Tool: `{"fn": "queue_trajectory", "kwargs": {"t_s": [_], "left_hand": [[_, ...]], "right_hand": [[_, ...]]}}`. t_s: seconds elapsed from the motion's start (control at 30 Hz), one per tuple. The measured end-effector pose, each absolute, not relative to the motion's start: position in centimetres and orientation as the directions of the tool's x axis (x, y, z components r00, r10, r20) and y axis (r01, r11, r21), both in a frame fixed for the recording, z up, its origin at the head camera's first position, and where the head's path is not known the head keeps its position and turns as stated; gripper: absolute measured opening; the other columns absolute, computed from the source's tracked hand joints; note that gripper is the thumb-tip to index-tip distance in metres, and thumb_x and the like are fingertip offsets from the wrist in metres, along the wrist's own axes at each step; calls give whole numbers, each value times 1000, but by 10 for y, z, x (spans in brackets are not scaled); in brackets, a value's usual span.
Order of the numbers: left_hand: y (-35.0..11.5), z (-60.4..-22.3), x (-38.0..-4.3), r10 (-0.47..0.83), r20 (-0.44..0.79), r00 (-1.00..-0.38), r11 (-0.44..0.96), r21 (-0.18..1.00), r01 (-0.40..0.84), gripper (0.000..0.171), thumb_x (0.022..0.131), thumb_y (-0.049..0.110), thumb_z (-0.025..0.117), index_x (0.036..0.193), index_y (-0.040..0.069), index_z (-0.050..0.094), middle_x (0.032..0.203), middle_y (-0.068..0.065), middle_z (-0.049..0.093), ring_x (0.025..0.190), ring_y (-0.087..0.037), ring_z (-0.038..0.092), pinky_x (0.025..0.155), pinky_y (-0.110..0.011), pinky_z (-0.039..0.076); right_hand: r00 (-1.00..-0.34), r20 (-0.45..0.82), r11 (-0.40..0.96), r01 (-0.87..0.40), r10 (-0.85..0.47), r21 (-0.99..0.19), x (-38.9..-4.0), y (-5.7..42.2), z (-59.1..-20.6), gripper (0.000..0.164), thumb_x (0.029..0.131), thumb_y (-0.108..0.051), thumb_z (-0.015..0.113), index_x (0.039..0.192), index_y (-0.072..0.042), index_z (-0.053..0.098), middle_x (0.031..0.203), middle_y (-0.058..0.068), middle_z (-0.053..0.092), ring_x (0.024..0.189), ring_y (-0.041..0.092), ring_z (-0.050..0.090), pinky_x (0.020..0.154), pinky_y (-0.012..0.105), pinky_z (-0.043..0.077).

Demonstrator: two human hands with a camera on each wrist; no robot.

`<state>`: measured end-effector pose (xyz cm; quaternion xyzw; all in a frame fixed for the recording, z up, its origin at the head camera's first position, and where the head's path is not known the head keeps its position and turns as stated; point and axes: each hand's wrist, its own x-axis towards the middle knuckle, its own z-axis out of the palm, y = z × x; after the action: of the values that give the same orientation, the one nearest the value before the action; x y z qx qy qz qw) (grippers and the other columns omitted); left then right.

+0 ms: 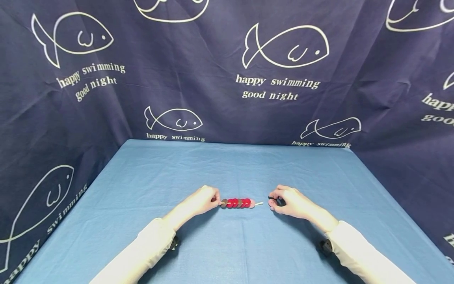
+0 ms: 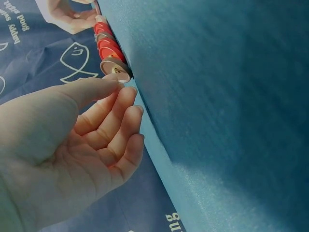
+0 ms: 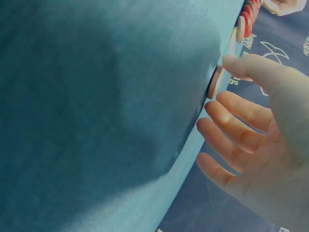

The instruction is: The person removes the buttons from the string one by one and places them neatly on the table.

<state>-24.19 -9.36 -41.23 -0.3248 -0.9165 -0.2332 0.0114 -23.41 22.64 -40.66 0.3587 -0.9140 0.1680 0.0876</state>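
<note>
In the head view, a row of several round buttons, brown, red and pink, overlaps along a pale cord on the table. At the row's left end, my left hand pinches the cord right beside the brown button. The cord's other end sticks out past the pink button at the right. Farther right, my right hand is at a loose pink button with small holes. The right wrist view shows this button edge-on against the table, between my thumb and loosely bent fingers.
A blue cloth covers the table. Behind it and along both sides hang dark blue curtains with white fish drawings and lettering. A dark wrist camera sits under the right sleeve, another under the left.
</note>
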Motion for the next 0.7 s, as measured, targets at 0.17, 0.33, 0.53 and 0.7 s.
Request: {"fn": "queue_trajectory", "kwargs": {"t_s": [0.17,0.33,0.53,0.7], "left_hand": [[-94,-413,-242,587,176,-790,682,419,600,15,84,11,67,71,10,60,63,4,56,57,-4,41,53,-19,36],[-95,-413,-242,592,177,-786,677,421,604,14,83,9,66,71,10,60,64,4,56,57,-5,42,54,-19,37],[-96,-414,-242,586,147,-797,685,435,585,13,82,8,65,71,10,59,64,3,55,57,-6,42,53,-20,36],[-95,-413,-242,578,157,-801,683,444,580,13,84,10,66,71,9,60,66,2,59,58,-6,44,54,-20,38]], "right_hand": [[-712,288,662,-702,-640,-264,-236,224,-403,22,77,-15,72,96,-5,68,87,1,60,76,14,56,70,29,47],[-677,331,631,-735,-657,-250,-238,219,-402,24,75,-14,74,95,-4,68,87,3,61,80,17,57,74,33,49],[-682,304,623,-732,-665,-276,-239,213,-402,29,75,-18,76,98,-3,68,86,3,59,80,17,55,75,33,47],[-683,298,614,-730,-666,-302,-239,208,-399,31,74,-20,77,98,-2,67,85,4,57,73,16,53,70,26,44]]}}
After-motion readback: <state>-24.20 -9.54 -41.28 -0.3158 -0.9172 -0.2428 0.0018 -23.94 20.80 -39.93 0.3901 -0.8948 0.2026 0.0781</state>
